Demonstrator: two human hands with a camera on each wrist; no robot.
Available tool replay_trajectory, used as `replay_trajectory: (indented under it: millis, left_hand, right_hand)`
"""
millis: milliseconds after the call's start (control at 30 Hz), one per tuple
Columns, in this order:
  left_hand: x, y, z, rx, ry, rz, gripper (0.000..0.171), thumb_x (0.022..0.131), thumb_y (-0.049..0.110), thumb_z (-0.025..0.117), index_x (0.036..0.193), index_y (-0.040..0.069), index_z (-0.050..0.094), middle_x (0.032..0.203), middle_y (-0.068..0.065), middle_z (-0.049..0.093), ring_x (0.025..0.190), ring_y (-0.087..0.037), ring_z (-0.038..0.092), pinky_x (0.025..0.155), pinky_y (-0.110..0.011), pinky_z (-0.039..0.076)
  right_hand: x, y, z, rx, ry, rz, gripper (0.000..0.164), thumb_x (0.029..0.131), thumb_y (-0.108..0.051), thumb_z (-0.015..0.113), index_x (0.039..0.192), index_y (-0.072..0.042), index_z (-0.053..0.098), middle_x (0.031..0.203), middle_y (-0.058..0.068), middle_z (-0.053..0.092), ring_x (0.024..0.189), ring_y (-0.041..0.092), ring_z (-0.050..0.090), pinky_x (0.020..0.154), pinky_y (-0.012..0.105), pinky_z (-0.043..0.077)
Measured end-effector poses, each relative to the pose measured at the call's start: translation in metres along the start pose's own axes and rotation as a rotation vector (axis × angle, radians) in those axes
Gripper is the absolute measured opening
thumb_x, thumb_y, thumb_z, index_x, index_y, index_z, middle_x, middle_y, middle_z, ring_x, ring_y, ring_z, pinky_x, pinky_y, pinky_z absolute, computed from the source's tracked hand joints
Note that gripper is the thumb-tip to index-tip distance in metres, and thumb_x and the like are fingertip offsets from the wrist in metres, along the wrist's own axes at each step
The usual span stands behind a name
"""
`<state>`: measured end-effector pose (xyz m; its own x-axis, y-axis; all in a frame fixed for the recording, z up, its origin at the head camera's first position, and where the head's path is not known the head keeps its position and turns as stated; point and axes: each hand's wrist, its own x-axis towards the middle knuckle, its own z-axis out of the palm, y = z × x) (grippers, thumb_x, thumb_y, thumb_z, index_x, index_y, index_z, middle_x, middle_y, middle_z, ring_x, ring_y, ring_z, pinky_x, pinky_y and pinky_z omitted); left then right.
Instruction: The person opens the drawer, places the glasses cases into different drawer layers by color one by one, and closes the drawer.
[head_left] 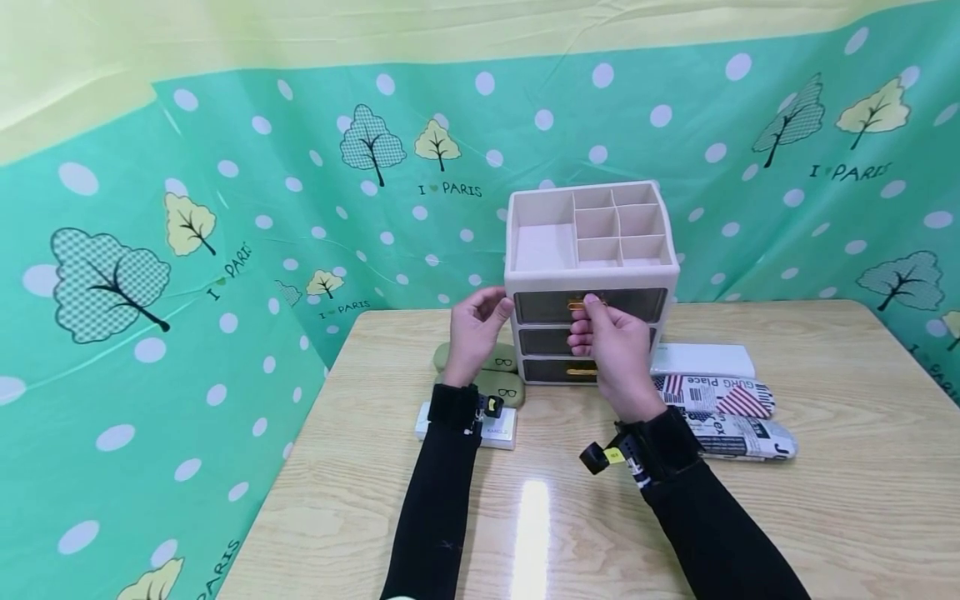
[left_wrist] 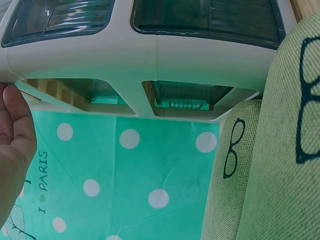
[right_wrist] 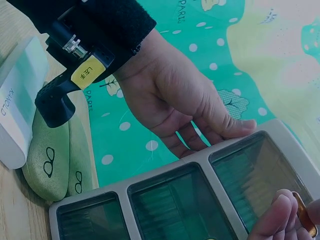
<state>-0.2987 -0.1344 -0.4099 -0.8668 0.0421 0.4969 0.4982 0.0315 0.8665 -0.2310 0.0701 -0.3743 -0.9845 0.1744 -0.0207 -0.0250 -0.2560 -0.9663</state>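
Head view: the right hand (head_left: 617,354) pinches the handle (head_left: 576,306) of the top drawer (head_left: 542,307), which looks flush in its box (head_left: 592,282) on the table (head_left: 352,500). The left hand (head_left: 477,330), fingers relaxed, is at the box's left side. Probably a drawer pull is in hand, calling for a braced box and straight draw.

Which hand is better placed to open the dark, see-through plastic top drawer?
Probably the right hand: it pinches the small gold-coloured handle on that drawer, while the left hand is beside the white plastic cabinet.
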Motion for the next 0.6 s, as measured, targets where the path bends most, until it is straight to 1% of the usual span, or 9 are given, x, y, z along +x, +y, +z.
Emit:
replay_trajectory:
  millis: [233, 433, 600]
  left_hand:
    - [-0.0008, 0.0004, 0.0006, -0.006, -0.003, -0.007, 0.051, 0.089, 0.041, 0.072, 0.116, -0.002, 0.070, 0.100, -0.010, 0.072, 0.082, -0.014, 0.063, 0.072, -0.023, 0.054]
    - [-0.0010, 0.0010, 0.0007, 0.001, 0.000, -0.010, 0.039, 0.093, 0.029, 0.071, 0.116, -0.002, 0.070, 0.099, -0.010, 0.072, 0.081, -0.015, 0.063, 0.071, -0.023, 0.053]
    - [0.0007, 0.0020, 0.0020, 0.003, 0.008, -0.037, 0.031, 0.095, 0.016, 0.069, 0.117, -0.005, 0.068, 0.100, -0.011, 0.072, 0.081, -0.012, 0.062, 0.071, -0.021, 0.052]
  right_hand:
    - [-0.0024, 0.0001, 0.0014, 0.020, 0.014, 0.008, 0.051, 0.103, -0.040, 0.062, 0.109, 0.010, 0.068, 0.077, 0.003, 0.068, 0.063, 0.012, 0.065, 0.061, 0.024, 0.060]
    - [-0.0063, -0.0012, 0.0010, 0.040, 0.004, -0.003, 0.049, 0.104, -0.036, 0.062, 0.107, 0.013, 0.067, 0.073, 0.002, 0.067, 0.059, 0.011, 0.065, 0.058, 0.023, 0.059]
    - [-0.0093, -0.0017, -0.0011, 0.060, -0.010, -0.004, 0.047, 0.104, -0.033, 0.062, 0.106, 0.014, 0.066, 0.071, 0.002, 0.067, 0.058, 0.011, 0.065, 0.056, 0.022, 0.058]
